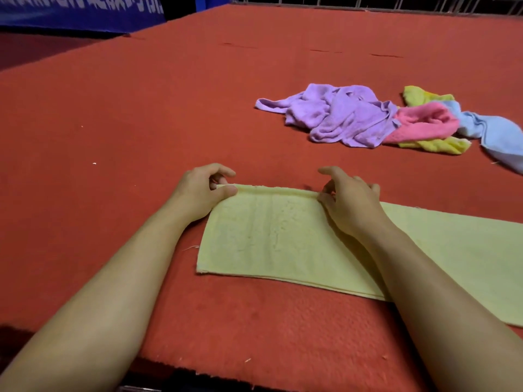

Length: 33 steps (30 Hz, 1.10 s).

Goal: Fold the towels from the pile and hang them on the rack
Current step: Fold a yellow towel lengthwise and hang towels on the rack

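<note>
Along the far edge of the pale yellow towel (268, 236), the fingers (226, 190) of the left hand (202, 190) pinch its far left corner, while the right hand (349, 202) pinches the same edge further right. This towel lies flat near the front of the red-covered table (141, 123), running off to the right. Well beyond it, to the right, sits the crumpled pile: a purple towel (339, 114), a pink towel (424, 123), a bright yellow towel (435, 145) and a light blue towel (495, 131).
</note>
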Each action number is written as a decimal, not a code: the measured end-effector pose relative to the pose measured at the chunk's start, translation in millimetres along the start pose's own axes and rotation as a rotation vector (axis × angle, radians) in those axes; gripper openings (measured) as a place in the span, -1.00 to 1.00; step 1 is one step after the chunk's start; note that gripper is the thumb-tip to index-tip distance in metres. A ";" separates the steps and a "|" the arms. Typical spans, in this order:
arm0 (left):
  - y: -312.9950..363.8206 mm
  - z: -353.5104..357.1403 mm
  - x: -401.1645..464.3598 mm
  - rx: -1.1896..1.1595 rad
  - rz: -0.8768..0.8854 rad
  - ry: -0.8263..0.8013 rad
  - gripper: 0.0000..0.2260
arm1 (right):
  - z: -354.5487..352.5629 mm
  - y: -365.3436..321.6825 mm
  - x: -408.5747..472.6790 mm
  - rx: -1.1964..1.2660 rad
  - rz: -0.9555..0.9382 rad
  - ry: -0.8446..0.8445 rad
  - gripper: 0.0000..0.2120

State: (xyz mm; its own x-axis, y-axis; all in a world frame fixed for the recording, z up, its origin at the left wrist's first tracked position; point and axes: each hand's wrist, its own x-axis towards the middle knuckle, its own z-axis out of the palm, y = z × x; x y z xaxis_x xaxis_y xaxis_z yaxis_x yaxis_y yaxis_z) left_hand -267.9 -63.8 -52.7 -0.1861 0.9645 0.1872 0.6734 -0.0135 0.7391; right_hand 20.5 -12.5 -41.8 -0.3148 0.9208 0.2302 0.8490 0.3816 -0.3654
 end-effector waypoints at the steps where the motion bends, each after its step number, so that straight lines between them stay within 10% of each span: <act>1: 0.6 -2.2 -1.9 -0.083 0.005 0.015 -0.76 | -3.8 -1.9 -1.2 0.049 -0.003 0.007 -0.52; 9: 11.5 -35.2 -36.6 -0.335 0.050 0.023 -0.71 | -44.0 -13.1 -38.2 0.240 -0.137 0.084 -0.40; 33: 24.8 -37.7 -144.9 0.064 0.025 -0.118 -0.65 | -29.0 5.8 -139.8 0.118 -0.365 0.027 -0.40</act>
State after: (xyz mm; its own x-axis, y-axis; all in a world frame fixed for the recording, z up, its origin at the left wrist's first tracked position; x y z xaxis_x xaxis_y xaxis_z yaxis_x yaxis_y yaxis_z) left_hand -251.2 -213.8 -37.1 -0.0857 0.9884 0.1253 0.7220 -0.0250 0.6914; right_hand 81.8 -141.4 -50.0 -0.5746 0.7210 0.3873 0.6281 0.6918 -0.3562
